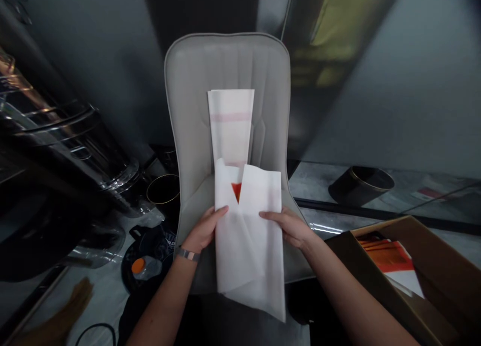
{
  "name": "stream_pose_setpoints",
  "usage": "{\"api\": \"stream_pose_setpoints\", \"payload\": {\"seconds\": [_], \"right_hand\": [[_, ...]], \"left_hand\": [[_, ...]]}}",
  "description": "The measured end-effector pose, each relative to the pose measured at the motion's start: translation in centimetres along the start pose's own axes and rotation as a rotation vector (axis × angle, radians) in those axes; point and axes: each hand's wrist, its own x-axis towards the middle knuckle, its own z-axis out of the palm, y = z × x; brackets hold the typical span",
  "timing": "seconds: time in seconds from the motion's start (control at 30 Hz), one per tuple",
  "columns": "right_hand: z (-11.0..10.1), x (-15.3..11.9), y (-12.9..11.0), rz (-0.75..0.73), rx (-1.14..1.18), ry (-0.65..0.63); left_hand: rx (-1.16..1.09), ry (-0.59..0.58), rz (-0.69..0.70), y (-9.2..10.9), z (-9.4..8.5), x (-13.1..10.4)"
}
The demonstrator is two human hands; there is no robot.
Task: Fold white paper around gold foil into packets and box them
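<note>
Both my hands grip a large white paper sheet (250, 245) that is folded over itself in front of a grey chair (225, 60). My left hand (205, 230) pinches its left edge, thumb on top; a band circles that wrist. At the right edge, my right hand (291, 225) holds the paper the same way, its fingers behind. A small orange-red patch (236, 191) shows through a gap between the overlapping flaps. Behind the sheet, a folded white paper (231, 120) with a faint pink stripe leans against the chair's backrest.
An open cardboard box (447, 255) with orange-and-white printed papers (394, 261) stands at the lower right. A dark round bin (163, 188) and an orange-capped bottle (148, 267) are left of the chair. Shiny metal cylinders (75, 135) fill the far left.
</note>
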Motion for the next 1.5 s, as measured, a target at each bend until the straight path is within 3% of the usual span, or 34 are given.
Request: {"api": "stream_pose_setpoints", "payload": {"seconds": [0.1, 0.17, 0.23, 0.3, 0.37, 0.43, 0.53, 0.7, 0.8, 0.97, 1.07, 1.17, 1.27, 1.37, 1.5], "right_hand": [[-0.3, 1.1, 0.9, -0.239, -0.436, 0.397], [0.1, 1.5, 1.8, -0.389, -0.786, 0.576], [1.0, 1.5, 2.6, -0.427, -1.067, 0.567], [2.3, 1.2, 3.3, -0.34, -1.221, 0.419], [3.6, 0.8, 3.7, -0.214, -1.27, 0.252], [4.6, 0.5, 4.0, -0.131, -1.286, 0.175], [5.4, 0.6, 4.2, -0.133, -1.31, 0.174], [4.4, 0.9, 4.2, -0.17, -1.227, 0.098], [2.9, 1.0, 4.5, -0.213, -1.055, 0.008], [1.2, 1.2, 5.4, -0.233, -0.622, -0.015], [1.0, 1.4, 5.4, -0.196, -0.416, -0.047], [0.3, 1.1, 4.7, -0.243, -0.323, 0.009], [-2.0, -0.4, 3.1, -0.223, -0.309, 0.068], [-5.9, -2.4, 1.6, -0.157, -0.317, 0.097], [-10.9, -3.7, 1.9, -0.061, -0.427, 0.096]], "left_hand": [[0.008, -0.062, -0.121, 0.6, -1.3, -0.1], [0.113, -0.026, -0.153, 0.7, -1.8, -0.1], [0.253, 0.114, -0.12, 0.6, -1.7, -0.1], [0.371, 0.291, -0.044, 0.4, -1.3, -0.1], [0.438, 0.381, 0.024, 0.2, -0.7, -0.1], [0.462, 0.378, 0.058, 0.1, -0.4, -0.3], [0.419, 0.352, 0.042, 0.4, -0.7, -0.4], [0.285, 0.343, 0.0, 1.3, -3.1, -0.2], [0.308, 0.315, -0.027, 1.5, -4.4, -0.4], [0.349, 0.213, 0.025, 0.8, -6.0, -0.9], [0.41, 0.224, 0.089, 0.4, -6.9, -1.0], [0.47, 0.246, 0.105, 0.2, -7.8, -0.9], [0.532, 0.296, 0.124, 0.4, -8.9, -1.1], [0.566, 0.35, 0.147, 0.8, -10.2, -1.6], [0.551, 0.398, 0.158, 0.8, -11.6, -2.3]]}}
